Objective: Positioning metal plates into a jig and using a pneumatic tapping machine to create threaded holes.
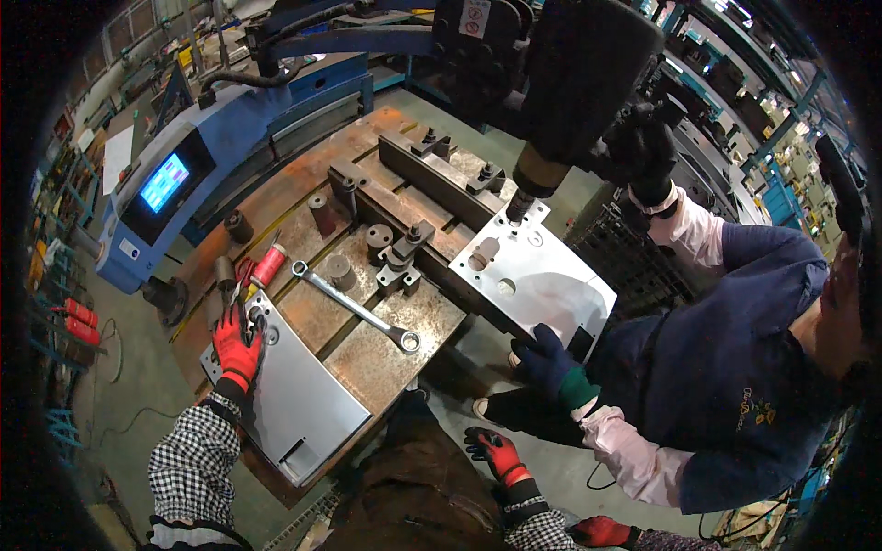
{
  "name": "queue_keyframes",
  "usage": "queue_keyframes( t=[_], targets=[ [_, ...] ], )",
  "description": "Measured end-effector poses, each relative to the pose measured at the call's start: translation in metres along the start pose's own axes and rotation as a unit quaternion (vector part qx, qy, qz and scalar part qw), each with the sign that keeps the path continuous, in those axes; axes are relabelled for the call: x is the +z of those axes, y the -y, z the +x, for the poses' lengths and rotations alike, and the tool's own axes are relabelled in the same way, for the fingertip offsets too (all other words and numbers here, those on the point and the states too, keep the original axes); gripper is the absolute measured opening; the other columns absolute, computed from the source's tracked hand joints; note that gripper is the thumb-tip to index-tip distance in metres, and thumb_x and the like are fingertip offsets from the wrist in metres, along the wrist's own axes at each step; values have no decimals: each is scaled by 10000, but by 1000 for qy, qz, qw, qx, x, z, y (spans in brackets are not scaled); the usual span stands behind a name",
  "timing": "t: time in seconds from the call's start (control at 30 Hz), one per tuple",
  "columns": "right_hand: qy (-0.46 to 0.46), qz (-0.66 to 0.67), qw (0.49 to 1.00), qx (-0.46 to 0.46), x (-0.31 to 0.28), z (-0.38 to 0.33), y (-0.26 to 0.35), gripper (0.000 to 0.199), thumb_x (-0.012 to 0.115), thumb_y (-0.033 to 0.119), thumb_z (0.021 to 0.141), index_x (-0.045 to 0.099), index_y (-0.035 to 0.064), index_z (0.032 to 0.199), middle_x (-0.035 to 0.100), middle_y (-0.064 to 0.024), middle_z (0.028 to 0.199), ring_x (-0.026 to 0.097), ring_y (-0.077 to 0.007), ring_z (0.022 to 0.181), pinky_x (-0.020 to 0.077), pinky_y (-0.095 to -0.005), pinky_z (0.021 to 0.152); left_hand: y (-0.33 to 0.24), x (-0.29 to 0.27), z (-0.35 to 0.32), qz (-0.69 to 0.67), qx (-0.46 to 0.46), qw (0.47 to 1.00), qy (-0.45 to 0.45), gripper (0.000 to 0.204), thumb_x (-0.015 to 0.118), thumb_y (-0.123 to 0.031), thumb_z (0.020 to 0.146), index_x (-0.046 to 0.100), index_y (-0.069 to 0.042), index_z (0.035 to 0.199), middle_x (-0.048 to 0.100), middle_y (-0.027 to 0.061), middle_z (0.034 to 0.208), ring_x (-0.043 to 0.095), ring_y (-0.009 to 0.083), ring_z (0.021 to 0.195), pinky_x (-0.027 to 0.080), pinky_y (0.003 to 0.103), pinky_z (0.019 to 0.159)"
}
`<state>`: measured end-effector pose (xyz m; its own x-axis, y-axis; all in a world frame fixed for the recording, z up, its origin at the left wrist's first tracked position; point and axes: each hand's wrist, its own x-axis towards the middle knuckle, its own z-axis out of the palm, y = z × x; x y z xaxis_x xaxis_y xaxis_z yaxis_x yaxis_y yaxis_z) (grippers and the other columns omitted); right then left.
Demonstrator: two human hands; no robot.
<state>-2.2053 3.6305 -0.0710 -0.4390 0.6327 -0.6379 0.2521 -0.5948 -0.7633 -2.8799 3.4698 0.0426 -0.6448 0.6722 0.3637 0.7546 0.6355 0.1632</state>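
Note:
My left hand, in a red and black glove, lies on the upper end of a flat grey metal panel with a slot near its lower end. Its fingers stretch toward the panel's holed corner, beside pliers-like tools and a red spool-shaped thing. My right hand, gloved alike, hangs in front of me with fingers apart and nothing in it. Right of the panel, a long ring wrench lies across the table. A similar panel sits under the drill spindle.
A co-worker's dark glove presses the second panel; their other hand is at the drill head. Another person's red glove shows low right. Clamps and steel cylinders stand on the slotted table. A blue arm carries a lit screen.

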Motion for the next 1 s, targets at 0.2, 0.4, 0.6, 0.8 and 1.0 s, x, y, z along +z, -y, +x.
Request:
queue_keyframes(
  t=[0.2,0.4,0.6,0.8,1.0],
  targets=[
    [-2,-14,1000,-3,0,1,-10,430,722,354,1141,780,42,1431,846,-142,1327,810,-270,1196,606,-396,1011,5,4,-1,-9,2,1000,-5,891,819,-432,953,499,-85,1709,585,223,1637,550,467,1460,413,601,1238],
    [-7,-31,999,-10,-1,5,-20,451,736,388,1128,788,47,1419,846,-148,1334,805,-283,1223,597,-406,1049,9,5,-1,-4,-12,1000,27,886,814,-436,961,498,-83,1710,581,220,1648,554,463,1456,415,609,1236],
    [-20,-48,998,-26,-6,4,-30,473,751,422,1115,796,52,1407,845,-154,1341,800,-296,1251,588,-416,1087,-2,3,2,29,-25,998,41,846,758,-515,1015,516,-67,1691,590,219,1647,567,456,1454,409,611,1244],
    [-13,21,1000,2,1,-6,-19,468,745,409,1123,798,39,1406,846,-149,1347,797,-288,1259,583,-418,1096,-1,7,2,24,-18,999,29,850,757,-531,1013,522,-61,1680,589,217,1650,557,460,1477,394,606,1270],
    [-11,-1,1000,-17,-10,-1,-24,463,727,375,1145,752,32,1454,828,-146,1354,796,-281,1219,605,-418,1042,-11,0,2,-14,-21,999,33,814,762,-481,1020,530,-46,1668,606,236,1614,573,460,1457,403,592,1270]
  ],
)
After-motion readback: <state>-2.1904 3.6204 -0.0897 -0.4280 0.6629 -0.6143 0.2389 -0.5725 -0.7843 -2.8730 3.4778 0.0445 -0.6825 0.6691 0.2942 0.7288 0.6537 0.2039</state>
